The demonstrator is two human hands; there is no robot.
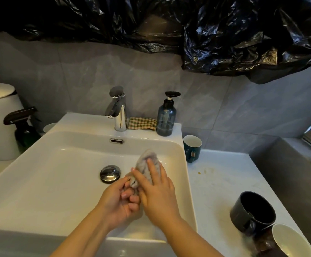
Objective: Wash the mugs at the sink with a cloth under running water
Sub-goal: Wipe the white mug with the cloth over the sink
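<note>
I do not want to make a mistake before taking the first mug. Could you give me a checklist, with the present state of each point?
1. Cloth held: ok; left hand grips the grey cloth, right hand presses on it.
2. Water running from faucet: not ok; no stream visible.
3. Mug near: ok; teal mug upright beside the sink, black mug tilted on the counter.
4. Drain stopper open: cannot tell.
5. Soap bottle near: ok; on the sink's back ledge.
</note>
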